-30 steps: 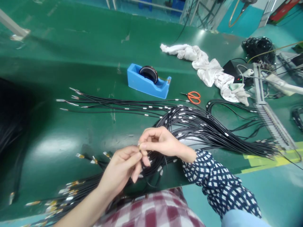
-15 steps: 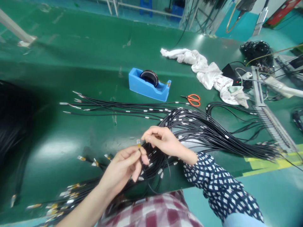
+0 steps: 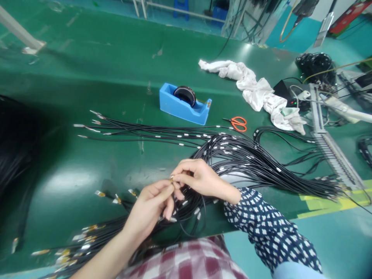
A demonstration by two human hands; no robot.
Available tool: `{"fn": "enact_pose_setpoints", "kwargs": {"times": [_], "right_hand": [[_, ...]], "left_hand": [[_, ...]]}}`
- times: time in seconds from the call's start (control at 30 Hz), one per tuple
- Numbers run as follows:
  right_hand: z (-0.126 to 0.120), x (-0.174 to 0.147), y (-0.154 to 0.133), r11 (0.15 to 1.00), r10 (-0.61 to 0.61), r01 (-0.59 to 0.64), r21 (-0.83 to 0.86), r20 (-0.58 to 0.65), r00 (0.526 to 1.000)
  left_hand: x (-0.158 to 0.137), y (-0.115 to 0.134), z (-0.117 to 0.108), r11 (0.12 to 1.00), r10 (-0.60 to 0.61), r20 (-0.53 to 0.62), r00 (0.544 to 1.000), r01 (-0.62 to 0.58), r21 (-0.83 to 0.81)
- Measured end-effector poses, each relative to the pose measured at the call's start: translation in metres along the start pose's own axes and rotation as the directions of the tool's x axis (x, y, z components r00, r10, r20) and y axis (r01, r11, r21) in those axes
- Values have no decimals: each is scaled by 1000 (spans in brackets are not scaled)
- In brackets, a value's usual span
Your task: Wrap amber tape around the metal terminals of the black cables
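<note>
My left hand [image 3: 152, 201] pinches a thin black cable just below its end. At that cable's end [image 3: 171, 180] a bit of amber tape shows between the fingertips; most of it is hidden. My right hand [image 3: 200, 177] is closed, thumb and forefinger meeting on the tip of the same cable. Under both hands runs a thick bundle of black cables [image 3: 250, 162] with small white labels. Several cable ends with amber tape [image 3: 65, 254] lie at the lower left, beside my left forearm.
Beyond the hands stands a blue tape dispenser [image 3: 181, 110] with a dark roll. Orange-handled scissors [image 3: 238, 124] lie to its right. Farther back are a crumpled white cloth [image 3: 255, 93] and a slotted metal rack [image 3: 334, 155]. A dark cable heap [image 3: 14, 143] is at the left edge.
My right hand has moved slightly down and left, and its fingertips now close on the cable's tip, covering the white end that showed before. My left hand stays nearly in place.
</note>
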State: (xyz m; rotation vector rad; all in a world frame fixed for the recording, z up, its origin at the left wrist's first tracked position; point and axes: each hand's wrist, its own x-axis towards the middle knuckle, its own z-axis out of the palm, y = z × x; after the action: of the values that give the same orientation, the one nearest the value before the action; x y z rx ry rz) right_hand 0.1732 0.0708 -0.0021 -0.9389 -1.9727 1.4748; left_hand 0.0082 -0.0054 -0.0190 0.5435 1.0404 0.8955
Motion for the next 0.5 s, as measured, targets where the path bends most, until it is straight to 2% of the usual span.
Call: {"fn": "enact_pose_setpoints", "kwargs": {"times": [0.17, 0.37, 0.5], "right_hand": [[1, 2, 9, 999, 15, -13, 31, -43, 999], [-25, 6, 19, 993, 57, -21, 119, -311, 949], [-47, 8, 21, 992, 56, -2, 128, -415, 908]], "left_hand": [[-2, 4, 0, 999, 21, -1, 1000, -22, -37], [-14, 9, -3, 992, 104, -47, 993, -107, -63], [-17, 9, -14, 989, 147, -167, 975, -148, 6]]}}
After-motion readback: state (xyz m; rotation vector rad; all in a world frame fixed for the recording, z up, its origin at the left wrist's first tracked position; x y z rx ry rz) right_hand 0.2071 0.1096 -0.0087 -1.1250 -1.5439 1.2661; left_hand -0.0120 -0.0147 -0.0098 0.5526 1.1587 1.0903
